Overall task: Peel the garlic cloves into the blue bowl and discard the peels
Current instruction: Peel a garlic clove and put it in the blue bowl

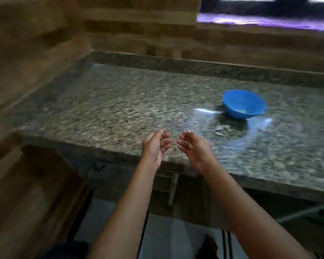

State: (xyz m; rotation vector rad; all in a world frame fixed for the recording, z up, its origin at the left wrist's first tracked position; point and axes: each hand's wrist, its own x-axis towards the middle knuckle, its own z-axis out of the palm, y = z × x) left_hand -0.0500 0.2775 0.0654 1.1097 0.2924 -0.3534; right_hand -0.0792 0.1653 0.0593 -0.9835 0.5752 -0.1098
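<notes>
A blue bowl (244,104) stands on the granite counter (120,109) to the right, with something small and pale yellow-green at its bottom. A few pale garlic peels (222,128) lie on the counter just in front of the bowl. My left hand (155,146) and my right hand (193,146) hover side by side over the counter's front edge, palms turned toward each other, fingers loosely curled. Neither hand holds anything. Both are well left of and nearer than the bowl. The frame is blurred.
Brown tiled walls (45,43) close the counter at the back and left. A window sill (269,21) runs at the top right. Below the counter's front edge is a dark open space and a light floor (166,240).
</notes>
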